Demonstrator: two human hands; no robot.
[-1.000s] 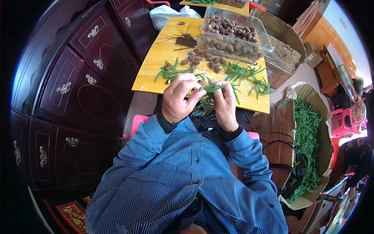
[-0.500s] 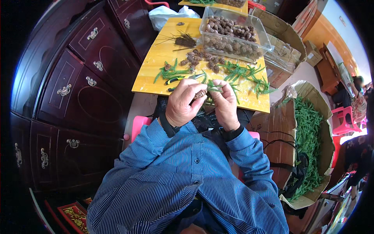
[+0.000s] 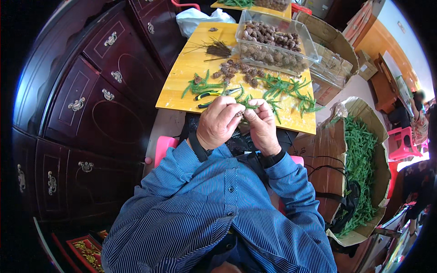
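My left hand (image 3: pixel 217 122) is closed around a brown pine cone (image 3: pixel 238 114), most of it hidden by the fingers. My right hand (image 3: pixel 264 126) pinches a green artificial pine sprig (image 3: pixel 248 104) against the cone, and the fingertips of both hands nearly meet. Just beyond my left hand lie pliers (image 3: pixel 209 94) with yellow and black handles. Loose green sprigs (image 3: pixel 282 86) are spread on the yellow table (image 3: pixel 180 86) past my right hand, and more lie left of the pliers. Several pine cones (image 3: pixel 234 70) sit in a loose group farther back.
A clear plastic bin (image 3: pixel 277 45) of pine cones stands at the table's far right. Dark thin wires (image 3: pixel 217 49) lie at the back left. To the right, a cardboard box (image 3: pixel 337 159) holds green sprigs. Dark wooden drawers (image 3: pixel 86 104) line the left; a person (image 3: pixel 419 118) is far right.
My fingers have drawn closer together, and the left ones now cover more of the pine cone. The sprig has shifted slightly down between my fingertips.
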